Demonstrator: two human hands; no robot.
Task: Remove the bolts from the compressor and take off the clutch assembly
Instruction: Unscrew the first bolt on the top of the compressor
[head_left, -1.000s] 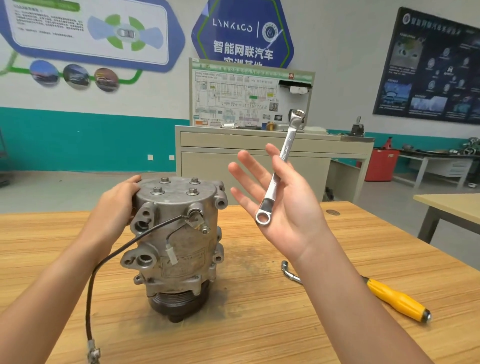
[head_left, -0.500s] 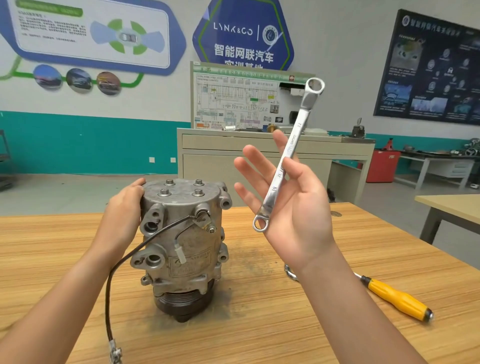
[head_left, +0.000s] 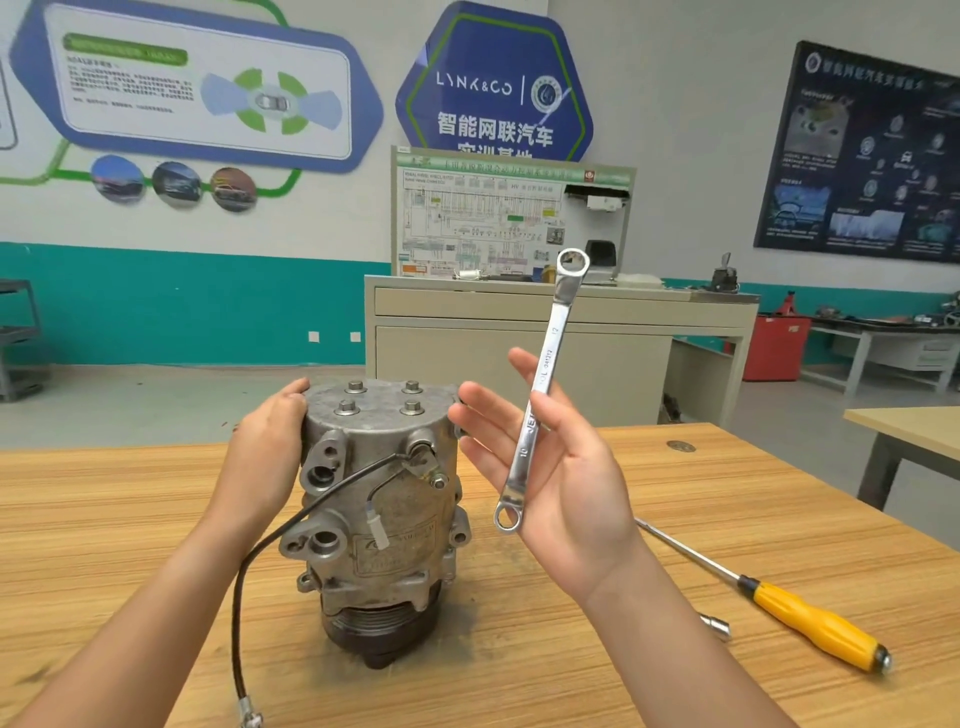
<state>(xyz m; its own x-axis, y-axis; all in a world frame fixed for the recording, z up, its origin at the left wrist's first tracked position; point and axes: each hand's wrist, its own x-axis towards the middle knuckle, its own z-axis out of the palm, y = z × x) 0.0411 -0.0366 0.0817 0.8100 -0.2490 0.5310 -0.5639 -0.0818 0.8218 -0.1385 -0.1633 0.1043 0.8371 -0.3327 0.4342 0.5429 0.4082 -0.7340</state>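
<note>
The grey metal compressor (head_left: 384, 499) stands upright on the wooden table (head_left: 104, 519), with its dark clutch pulley (head_left: 382, 629) at the bottom. Several bolts (head_left: 356, 387) sit in its top plate. My left hand (head_left: 265, 447) grips the upper left side of the housing. Just right of the compressor, my right hand (head_left: 566, 493) is raised palm-up. A silver ring wrench (head_left: 545, 374) lies across that palm, pinned by the thumb, its upper end pointing up and away. A black cable (head_left: 239, 623) hangs from the compressor down to the table's near edge.
A long driver with a yellow handle (head_left: 810, 621) lies on the table at the right, its bent socket end (head_left: 717, 626) near my right forearm. A second table (head_left: 909, 421) stands at far right. A beige cabinet with a wiring board (head_left: 519, 322) is behind.
My right hand with the wrench has moved left, closer to the compressor's top, and the wrench's upper end has come down. My left hand has kept its grip on the housing.
</note>
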